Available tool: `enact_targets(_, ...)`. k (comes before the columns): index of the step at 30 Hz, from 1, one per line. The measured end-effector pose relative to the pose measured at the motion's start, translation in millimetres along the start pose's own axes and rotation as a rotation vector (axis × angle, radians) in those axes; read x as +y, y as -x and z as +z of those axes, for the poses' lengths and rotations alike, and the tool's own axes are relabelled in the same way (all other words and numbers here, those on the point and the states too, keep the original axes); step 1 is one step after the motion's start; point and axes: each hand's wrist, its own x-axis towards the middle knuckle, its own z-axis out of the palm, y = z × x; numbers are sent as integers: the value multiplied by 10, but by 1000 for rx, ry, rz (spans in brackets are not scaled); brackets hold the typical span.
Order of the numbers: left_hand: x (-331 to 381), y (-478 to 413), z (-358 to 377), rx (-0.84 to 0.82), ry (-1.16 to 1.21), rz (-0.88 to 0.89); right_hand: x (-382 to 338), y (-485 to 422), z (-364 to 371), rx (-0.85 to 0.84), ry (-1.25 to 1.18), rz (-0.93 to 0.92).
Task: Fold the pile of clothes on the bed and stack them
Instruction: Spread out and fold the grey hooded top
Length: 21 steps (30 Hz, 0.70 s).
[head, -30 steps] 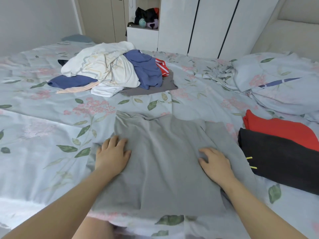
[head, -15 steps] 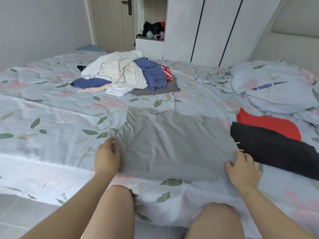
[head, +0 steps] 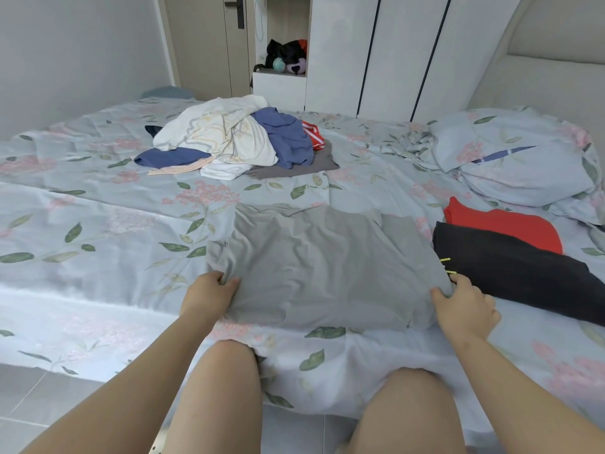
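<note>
Currently the grey shirt [head: 320, 267] is spread flat at the near edge of the bed [head: 98, 224], approx. midway along it. Its sides seem to be turned in already, so a rough rectangle is presented. Its near-left corner is pinched by the left hand [head: 209, 294], thumb on top & fingers curled under the cloth. The near-right corner is gripped by the right hand [head: 465, 309], fingers closed on the fabric. Both hands are thus clamped on the shirt, neither one free.

The step in hand is judged to be the crosswise fold of this one garment, i.e. the near end carried up to the far end. For the nxt move both corners need to be lifted together & evenly, taken twd the shirt's far end, and laid down w/ edges matched. The creases near the middle should be smoothed afterwards.

Care is called for on the right side: the black garment [head: 523, 273] lies just beside that hand, w/ a red garment [head: 504, 224] beyond it twd the bed's right edge. That is prob. the stack on which the shirt is to be set. Much of the task is left: an unfolded pile [head: 235, 142] is seen nearer the far edge.
</note>
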Motion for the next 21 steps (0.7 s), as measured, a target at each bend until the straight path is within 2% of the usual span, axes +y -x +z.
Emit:
enact_targets(9,63,97,41,-44,307,-13,-90,-17,-28,39,-325,-45)
enact_targets(14,128,125,29,-55,355,35,-191,-34,-30,-115,-294,10)
enact_targets(17,87,136,-36,4,414,26,-103,-55,-30,-107,-243,-7)
enact_targets(21,-58,254,-14,145,600,-89,16,-7,-101,-17,-285,132)
